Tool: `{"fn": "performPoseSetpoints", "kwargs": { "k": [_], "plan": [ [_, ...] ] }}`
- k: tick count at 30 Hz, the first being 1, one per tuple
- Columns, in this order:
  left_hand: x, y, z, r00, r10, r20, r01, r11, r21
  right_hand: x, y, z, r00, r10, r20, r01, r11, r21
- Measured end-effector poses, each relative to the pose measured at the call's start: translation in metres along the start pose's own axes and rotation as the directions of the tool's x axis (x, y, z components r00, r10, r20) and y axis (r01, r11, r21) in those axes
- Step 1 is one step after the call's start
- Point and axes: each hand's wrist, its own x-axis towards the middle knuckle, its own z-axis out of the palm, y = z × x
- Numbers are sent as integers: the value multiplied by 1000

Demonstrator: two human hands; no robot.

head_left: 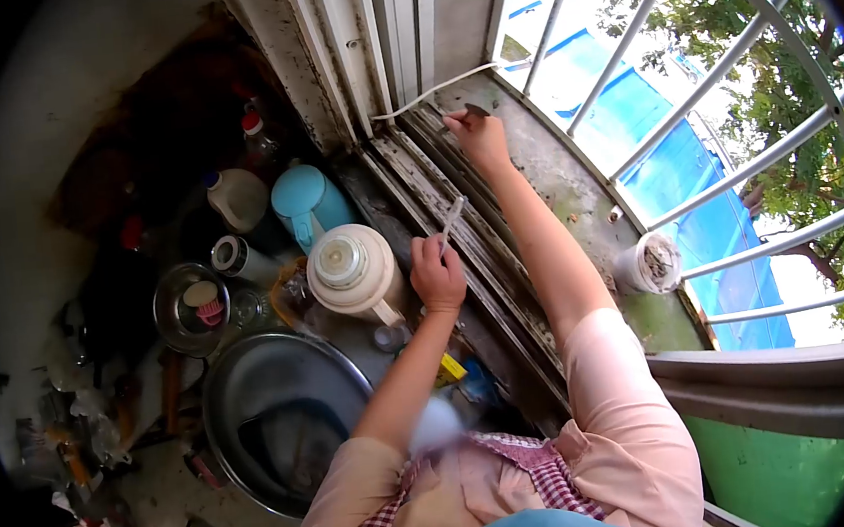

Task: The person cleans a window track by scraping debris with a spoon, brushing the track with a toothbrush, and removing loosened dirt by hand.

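My left hand (438, 274) is closed around a thin whitish stick-like thing (452, 217), which points up over the edge of the window track (467, 204). Its exact kind is too small to make out. Farther off, my right hand (480, 145) is at the far end of the track, fingers pinched on a small dark flat piece (475, 110). Dirt and peeling patches mark the grooves of the track. Left of my left hand stands a cream thermos jug (350, 268), with a light blue jug (311, 201) behind it.
A large metal basin (356, 370) and a smaller metal bowl (161, 311) with a pink brush (209, 312) lie at left. Bottles (238, 199) stand behind. On the outer sill (577, 200) is a white tub (648, 266), beside white window bars (676, 121).
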Motion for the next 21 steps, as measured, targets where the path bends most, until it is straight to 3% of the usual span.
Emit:
{"fn": "performPoseSetpoints", "kwargs": {
  "k": [5, 8, 13, 16, 21],
  "plan": [
    [0, 0, 0, 999, -37, 18, 37, 999, -8, 21, 20, 45, 1000, -14, 14, 12, 993, 121],
    [-2, -3, 0, 1000, -12, -2, 12, 1000, -18, 27, 20, 46, 965, -251, 79, 256, 965, -64],
    [-1, -3, 2, 1000, 9, -2, -9, 1000, -6, -7, 7, -11, 975, -86, 205, 107, 989, -99],
    [-1, -5, 2, 1000, -2, 8, 2, 1000, 8, -42, 9, -50, 966, 14, 256, -7, 1000, -27],
    [-3, -4, 3, 1000, 25, -11, -25, 1000, 17, -102, 12, -120, 949, 153, 274, -122, 984, -129]
  ]
}}
